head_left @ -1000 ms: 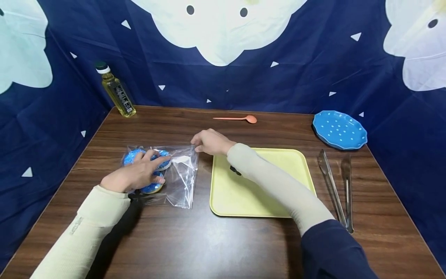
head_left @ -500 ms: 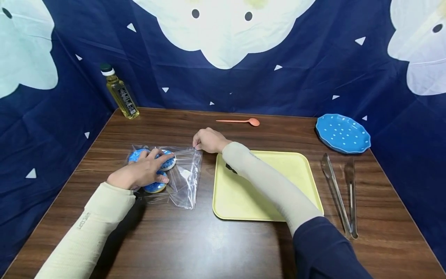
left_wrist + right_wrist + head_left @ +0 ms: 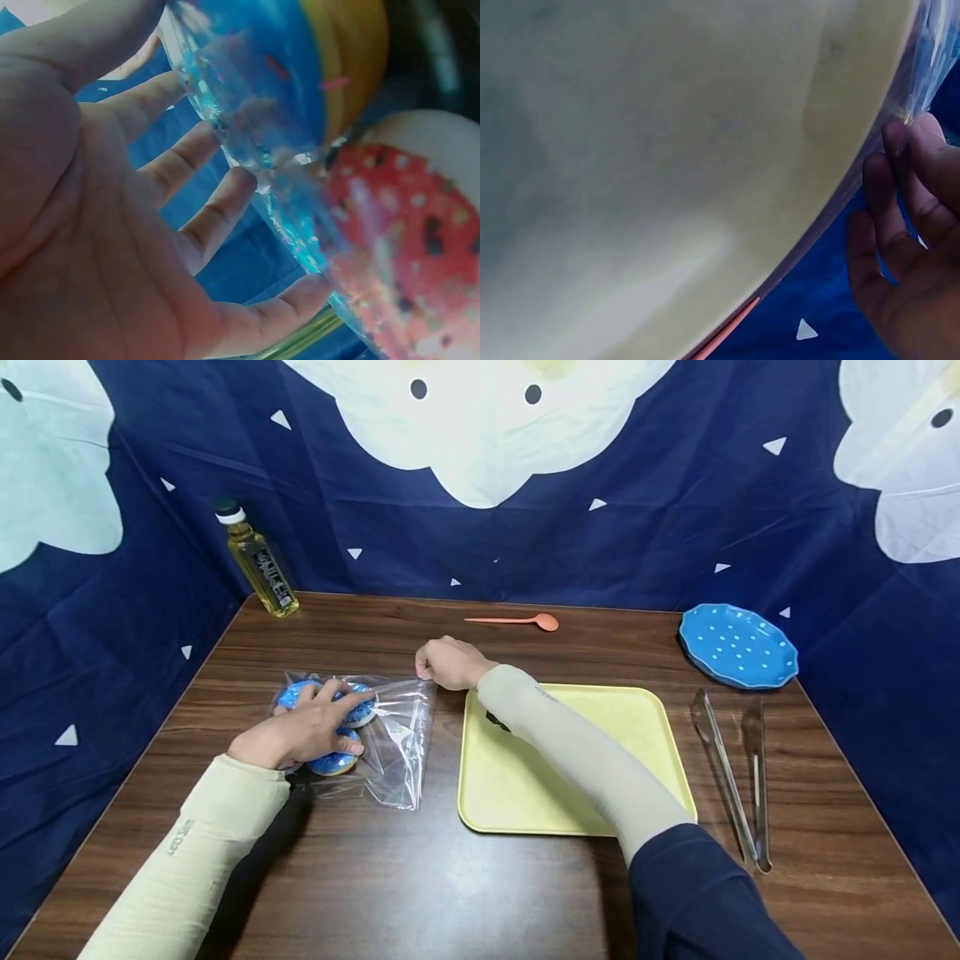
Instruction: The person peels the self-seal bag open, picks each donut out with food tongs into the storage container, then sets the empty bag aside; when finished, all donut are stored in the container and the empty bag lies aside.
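A clear plastic bag [image 3: 397, 743] lies flat on the table, left of centre. Inside are several round iced pieces like doughnuts or cookies, among them a blue-topped one [image 3: 334, 763]; the left wrist view also shows a red-topped one [image 3: 420, 240] with coloured flecks. My left hand [image 3: 303, 731] rests over them on the bag, fingers spread and fairly straight, partly hiding them. At the bag's far right corner my right hand [image 3: 452, 662] pinches the edge between thumb and forefinger. In the right wrist view that hand [image 3: 919, 217] has its other fingers loosely bent.
A yellow tray [image 3: 555, 793] lies under my right forearm. Metal tongs [image 3: 727, 785] are to its right, with a blue dotted plate [image 3: 738, 647] behind them. An orange spoon [image 3: 517, 621] lies at the back; an oil bottle [image 3: 262, 568] stands at the back left corner.
My right thumb and forefinger have closed on the bag's far right corner, where they were looser a second ago. My left hand stays on the bag. The head view has shifted slightly.
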A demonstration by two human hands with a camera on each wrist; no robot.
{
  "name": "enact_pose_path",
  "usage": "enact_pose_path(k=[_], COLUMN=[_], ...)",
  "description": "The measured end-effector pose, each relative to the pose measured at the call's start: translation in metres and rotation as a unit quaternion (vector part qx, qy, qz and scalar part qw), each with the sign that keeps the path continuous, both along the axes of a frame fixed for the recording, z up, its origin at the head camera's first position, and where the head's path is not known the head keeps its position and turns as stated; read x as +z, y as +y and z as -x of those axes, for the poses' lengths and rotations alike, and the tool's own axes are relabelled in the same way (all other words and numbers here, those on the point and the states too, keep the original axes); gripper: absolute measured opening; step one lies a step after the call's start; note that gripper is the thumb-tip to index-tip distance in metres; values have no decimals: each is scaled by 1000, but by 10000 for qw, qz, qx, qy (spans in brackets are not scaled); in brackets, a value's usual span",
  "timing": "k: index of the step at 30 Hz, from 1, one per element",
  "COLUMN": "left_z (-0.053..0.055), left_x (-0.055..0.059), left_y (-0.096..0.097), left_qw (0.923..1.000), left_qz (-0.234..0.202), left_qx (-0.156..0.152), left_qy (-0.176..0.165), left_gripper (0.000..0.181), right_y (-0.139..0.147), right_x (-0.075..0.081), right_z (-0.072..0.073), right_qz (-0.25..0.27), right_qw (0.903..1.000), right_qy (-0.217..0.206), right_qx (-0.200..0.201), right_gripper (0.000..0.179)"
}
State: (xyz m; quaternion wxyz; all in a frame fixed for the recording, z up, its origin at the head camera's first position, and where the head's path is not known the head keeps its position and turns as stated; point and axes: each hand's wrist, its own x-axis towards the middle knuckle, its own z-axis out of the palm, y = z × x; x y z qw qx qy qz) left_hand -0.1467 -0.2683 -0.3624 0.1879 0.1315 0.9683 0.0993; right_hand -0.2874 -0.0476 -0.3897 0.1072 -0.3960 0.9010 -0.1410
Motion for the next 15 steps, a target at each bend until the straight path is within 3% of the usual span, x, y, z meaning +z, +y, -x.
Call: enact_pose_path(k=[15], left_z=[-3], left_x=[-4], left_y=[-4], left_qw=[9998], left_qz=[-117], left_qx=[84], left_qy=[105], left_gripper=[82], right_y=[33], right_x=[3], right_z=[-5], right_qz=[25], right_qw=[10000], right_qy=[84], right_qx=[-24], right_gripper=[16])
